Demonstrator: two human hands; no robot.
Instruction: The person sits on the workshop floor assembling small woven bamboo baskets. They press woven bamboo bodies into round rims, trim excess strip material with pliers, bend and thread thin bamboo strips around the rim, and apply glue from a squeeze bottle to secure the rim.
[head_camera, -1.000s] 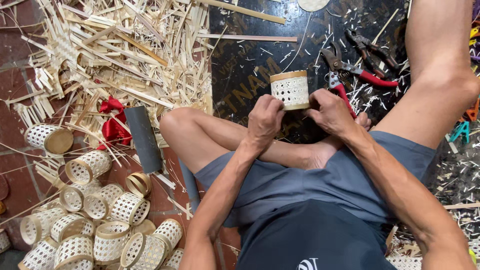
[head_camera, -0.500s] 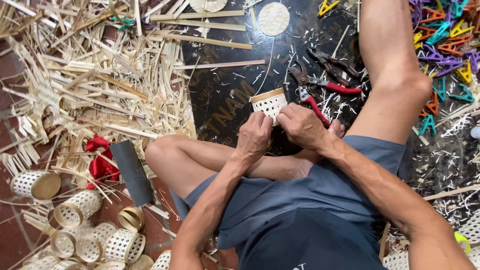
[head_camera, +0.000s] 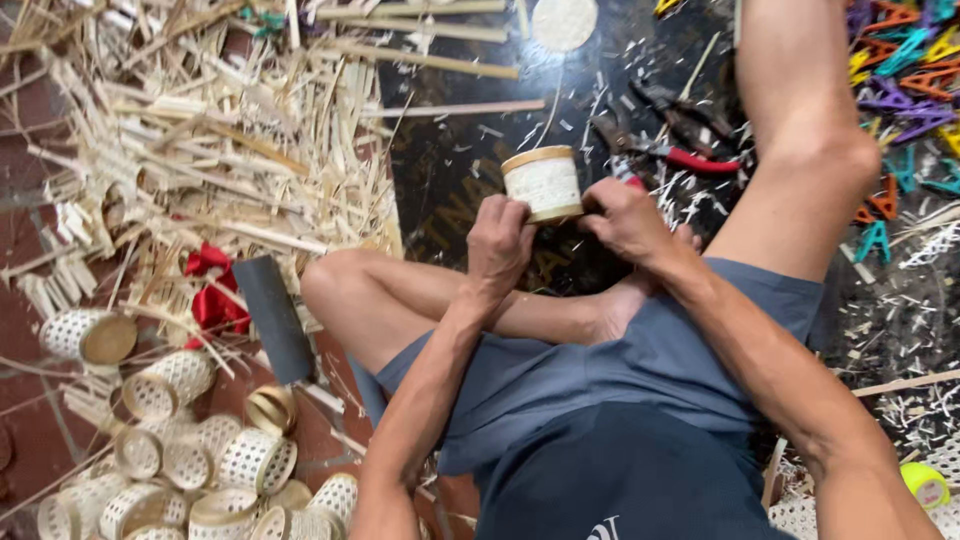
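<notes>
head view looks down on a person sitting cross-legged on the floor, and going from the left edge, a heap of small woven baskets (head_camera: 180, 440) lies piled at the lower left, pale cylinders with open lattice sides and thin wooden rims. above them spreads a thick litter of bamboo strips (head_camera: 210, 130) and shavings. a crumpled red cloth (head_camera: 210, 290) lies among the strips, and just beside it a dark flat blade (head_camera: 272, 315) lies on the floor near the bent knee. further right, the left hand (head_camera: 498, 245) is closed with fingers curled against the left side of a small woven basket (head_camera: 543, 183), which is held upright above the crossed legs, over a dark mat (head_camera: 450, 160) scattered with pale chips. the right hand (head_camera: 625, 218) grips the basket's lower right edge, fingers pinched tight at the rim. beyond the basket, red-handled pliers (head_camera: 680, 150) lie on the mat, near the raised right knee. a round woven disc (head_camera: 565, 20) lies at the top edge. at the far right, coloured plastic clips (head_camera: 900, 70) in orange, purple and teal lie in a loose scatter, well apart from the hands.
</notes>
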